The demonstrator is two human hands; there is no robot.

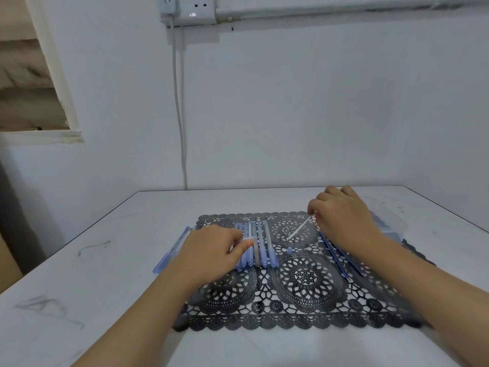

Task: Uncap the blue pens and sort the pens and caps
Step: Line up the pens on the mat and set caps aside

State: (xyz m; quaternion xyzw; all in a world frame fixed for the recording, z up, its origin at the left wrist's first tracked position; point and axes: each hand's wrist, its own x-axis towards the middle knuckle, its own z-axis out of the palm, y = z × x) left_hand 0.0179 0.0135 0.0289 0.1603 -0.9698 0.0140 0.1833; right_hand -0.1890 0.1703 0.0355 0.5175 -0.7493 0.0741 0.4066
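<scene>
Left hand (211, 250) grip pinches pale piece (248, 238) over pen row (262, 250), 10 o'clock on mat (304, 300). Right hand (344, 215) grip pinches thin white stick (299, 230), 1 o'clock

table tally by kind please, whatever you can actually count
lace mat: 1
clear box: 1
hands: 2, left hand and right hand
thin white rod in right hand: 1
pale piece pinched by left hand: 1
small loose blue cap: 1
other pen pieces: too packed or blurred to count
total counted: 7

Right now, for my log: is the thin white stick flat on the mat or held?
Held, tilted: right hand pinches the stick at its upper end; lower tip nears the mat.
</scene>
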